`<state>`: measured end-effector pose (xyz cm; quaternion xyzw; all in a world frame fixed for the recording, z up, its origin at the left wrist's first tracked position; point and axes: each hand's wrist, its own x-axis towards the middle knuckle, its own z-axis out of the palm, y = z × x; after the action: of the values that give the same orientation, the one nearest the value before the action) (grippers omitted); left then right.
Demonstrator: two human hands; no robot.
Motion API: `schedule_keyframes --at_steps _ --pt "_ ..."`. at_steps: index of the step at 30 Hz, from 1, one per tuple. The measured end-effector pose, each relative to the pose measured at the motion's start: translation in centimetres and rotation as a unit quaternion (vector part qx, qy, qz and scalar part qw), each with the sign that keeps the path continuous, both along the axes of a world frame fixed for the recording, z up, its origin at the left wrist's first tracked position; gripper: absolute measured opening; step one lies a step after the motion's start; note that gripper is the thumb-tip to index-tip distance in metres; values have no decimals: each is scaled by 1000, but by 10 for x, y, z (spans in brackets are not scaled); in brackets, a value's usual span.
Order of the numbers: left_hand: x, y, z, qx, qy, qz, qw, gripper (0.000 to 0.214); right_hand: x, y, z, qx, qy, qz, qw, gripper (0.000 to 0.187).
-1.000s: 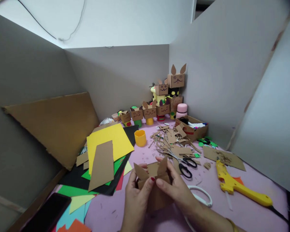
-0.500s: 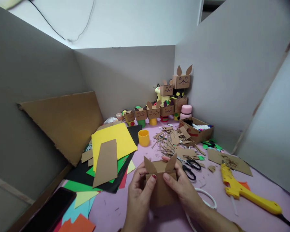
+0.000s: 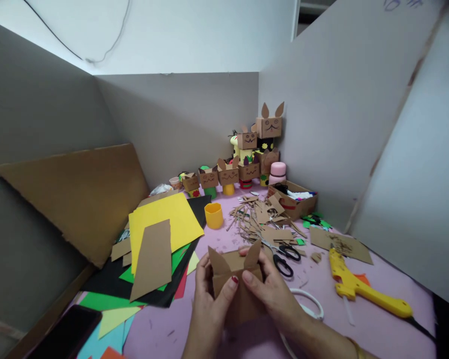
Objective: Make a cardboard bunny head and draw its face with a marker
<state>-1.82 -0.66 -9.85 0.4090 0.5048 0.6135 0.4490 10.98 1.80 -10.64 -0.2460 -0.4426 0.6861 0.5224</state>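
Note:
A small brown cardboard box (image 3: 245,304) with two pointed cardboard ears on its top edge is held close in front of me. My left hand (image 3: 211,299) wraps its left side, thumb on the front face. On the right side, my right hand (image 3: 267,289) grips it too, its thumb pressed just below the right ear and fingertips behind the top. The box's back and underside are hidden. Just beyond my right hand lie black-handled scissors (image 3: 284,259), and a yellow paper ring (image 3: 214,216) stands farther off.
Cardboard scraps (image 3: 262,219) are heaped mid-table. A yellow glue gun (image 3: 370,291) lies at right, a white cable (image 3: 310,299) near my right wrist. Coloured sheets (image 3: 183,219) and a phone (image 3: 67,331) are at left. Cardboard animal figures (image 3: 228,175) and an open box of pens (image 3: 297,202) stand behind.
The view has turned slightly to the right, so everything appears shifted left. Both hands still hold the cardboard box in nearly the same grip.

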Motion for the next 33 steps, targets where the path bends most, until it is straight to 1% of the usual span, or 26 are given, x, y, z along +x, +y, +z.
schedule_keyframes --at_steps 2,4,6,9,12,19,27,33 --pt "1 1 0 -15 -12 -28 999 63 5 4 3 24 -42 -58 997 43" --pt "2 0 1 -22 -25 -34 999 59 11 10 4 64 -88 -115 987 33" --pt "4 -2 4 -25 -33 -27 999 57 16 15 4 98 -124 -140 977 28" --pt "8 -5 9 -30 -53 -26 998 58 20 18 3 109 -144 -143 973 35" --pt "10 -7 11 -41 -65 -27 997 59 19 17 1 108 -142 -143 974 35" --pt "10 -6 9 -72 -65 10 995 63 18 15 0 111 -144 -142 973 36" --pt "10 -5 8 -67 -69 10 995 58 19 17 1 126 -155 -134 971 38" --pt "10 -4 6 -64 -63 13 996 57 16 15 0 124 -141 -149 971 38"
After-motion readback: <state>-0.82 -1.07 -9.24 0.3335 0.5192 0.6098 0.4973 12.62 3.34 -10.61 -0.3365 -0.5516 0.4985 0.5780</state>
